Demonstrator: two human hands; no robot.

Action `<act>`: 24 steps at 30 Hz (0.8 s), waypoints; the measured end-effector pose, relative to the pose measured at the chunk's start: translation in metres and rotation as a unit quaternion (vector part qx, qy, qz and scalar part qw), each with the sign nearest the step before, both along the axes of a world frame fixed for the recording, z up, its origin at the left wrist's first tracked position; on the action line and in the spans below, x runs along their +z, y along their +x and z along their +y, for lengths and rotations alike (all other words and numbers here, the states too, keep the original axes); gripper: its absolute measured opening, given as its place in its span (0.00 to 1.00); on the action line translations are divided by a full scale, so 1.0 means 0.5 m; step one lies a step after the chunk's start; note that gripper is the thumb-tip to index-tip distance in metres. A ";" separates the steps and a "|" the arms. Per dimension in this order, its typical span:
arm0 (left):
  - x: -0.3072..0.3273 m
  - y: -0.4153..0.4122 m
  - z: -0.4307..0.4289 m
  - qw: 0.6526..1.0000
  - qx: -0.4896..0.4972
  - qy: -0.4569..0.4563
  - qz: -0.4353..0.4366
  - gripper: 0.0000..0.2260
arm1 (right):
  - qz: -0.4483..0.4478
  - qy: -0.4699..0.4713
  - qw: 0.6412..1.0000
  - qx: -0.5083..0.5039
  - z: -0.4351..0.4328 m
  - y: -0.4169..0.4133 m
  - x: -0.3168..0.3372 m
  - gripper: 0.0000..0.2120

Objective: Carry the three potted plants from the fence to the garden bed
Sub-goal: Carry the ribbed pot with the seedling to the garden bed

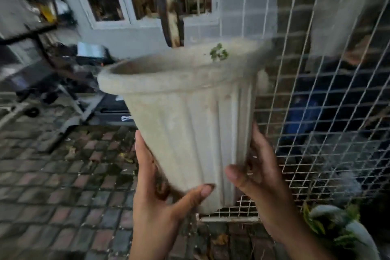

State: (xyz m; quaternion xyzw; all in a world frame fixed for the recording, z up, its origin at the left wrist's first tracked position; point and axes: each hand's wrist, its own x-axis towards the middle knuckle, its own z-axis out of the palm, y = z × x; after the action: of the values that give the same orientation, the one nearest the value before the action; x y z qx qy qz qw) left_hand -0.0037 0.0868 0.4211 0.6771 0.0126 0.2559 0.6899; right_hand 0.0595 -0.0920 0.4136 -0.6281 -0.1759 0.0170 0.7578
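A tall pale ribbed pot (190, 112) with a wide rolled rim hangs in the air in front of me, tilted to the left. A small green sprig (218, 52) shows at its far rim. My left hand (160, 192) grips the pot's lower left side with the thumb across the front. My right hand (259, 177) clasps the lower right side, its fingers behind the pot. The white wire-mesh fence (316, 112) stands right behind and to the right of the pot. Another potted plant (337, 224) with green and pale leaves sits at the fence's foot, lower right.
Brick paving (63, 175) covers the ground to the left and below. A folded metal frame and dark clutter (42, 82) lie at the left, before a grey wall with white-framed windows (109, 6). A blue object (299, 116) sits behind the mesh.
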 end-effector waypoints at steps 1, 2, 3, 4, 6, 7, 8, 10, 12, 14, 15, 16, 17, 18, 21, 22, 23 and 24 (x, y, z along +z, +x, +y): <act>0.075 -0.018 0.028 1.000 0.006 -0.001 0.000 0.62 | 0.001 -0.009 1.000 0.010 0.031 -0.016 0.081 0.41; 0.150 -0.036 0.060 1.000 0.010 0.004 -0.001 0.62 | 0.003 -0.017 1.000 0.023 0.064 -0.033 0.158 0.41; 0.224 -0.056 0.094 1.000 0.015 0.012 0.001 0.62 | 0.005 -0.020 0.999 0.036 0.100 -0.054 0.234 0.42; 0.295 -0.077 0.126 1.000 0.018 0.021 0.004 0.61 | 0.010 -0.026 0.999 0.043 0.131 -0.079 0.303 0.44; 0.426 -0.124 0.176 0.999 0.023 0.042 0.004 0.59 | 0.006 -0.040 0.998 0.049 0.176 -0.128 0.435 0.45; 0.484 -0.148 0.204 0.998 0.030 0.054 0.000 0.57 | -0.003 -0.041 0.998 0.053 0.202 -0.147 0.494 0.47; 0.537 -0.170 0.232 0.997 0.037 0.060 -0.005 0.56 | -0.013 -0.043 0.997 0.056 0.227 -0.162 0.546 0.47; 0.627 -0.208 0.282 0.997 0.047 0.063 -0.017 0.57 | -0.035 -0.050 0.996 0.059 0.277 -0.181 0.635 0.46; 0.693 -0.233 0.327 0.995 0.068 0.071 -0.026 0.57 | -0.050 -0.040 0.995 0.071 0.329 -0.190 0.711 0.45; 0.740 -0.251 0.371 0.993 0.086 0.077 -0.038 0.58 | -0.066 -0.036 0.994 0.083 0.383 -0.193 0.766 0.45; 0.757 -0.257 0.391 0.991 0.097 0.076 -0.044 0.58 | -0.074 -0.033 0.993 0.087 0.411 -0.193 0.784 0.46; 0.770 -0.261 0.412 0.989 0.114 0.077 -0.050 0.58 | -0.082 -0.027 0.992 0.091 0.439 -0.191 0.798 0.46; 0.781 -0.264 0.431 0.987 0.132 0.079 -0.054 0.58 | -0.085 -0.017 0.992 0.097 0.467 -0.187 0.808 0.46; 0.787 -0.265 0.450 0.984 0.151 0.078 -0.058 0.58 | -0.084 -0.007 0.991 0.107 0.496 -0.182 0.815 0.45; 0.795 -0.265 0.517 0.976 0.196 0.073 -0.058 0.58 | -0.082 0.001 0.986 0.143 0.586 -0.159 0.825 0.46; 0.795 -0.262 0.539 0.974 0.209 0.074 -0.056 0.59 | -0.083 0.003 0.985 0.151 0.613 -0.147 0.823 0.47; 0.794 -0.257 0.559 0.971 0.221 0.075 -0.052 0.59 | -0.086 0.002 0.984 0.158 0.638 -0.133 0.819 0.47; 0.794 -0.250 0.577 0.969 0.232 0.073 -0.050 0.60 | -0.089 -0.001 0.982 0.167 0.661 -0.120 0.816 0.48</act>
State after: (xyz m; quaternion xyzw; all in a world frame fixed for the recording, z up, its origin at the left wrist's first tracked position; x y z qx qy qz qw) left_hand -0.1287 0.3755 0.8179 0.6906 0.1161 0.4424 0.5603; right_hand -0.0004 0.2387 0.8214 -0.5897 -0.3456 0.0875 0.7247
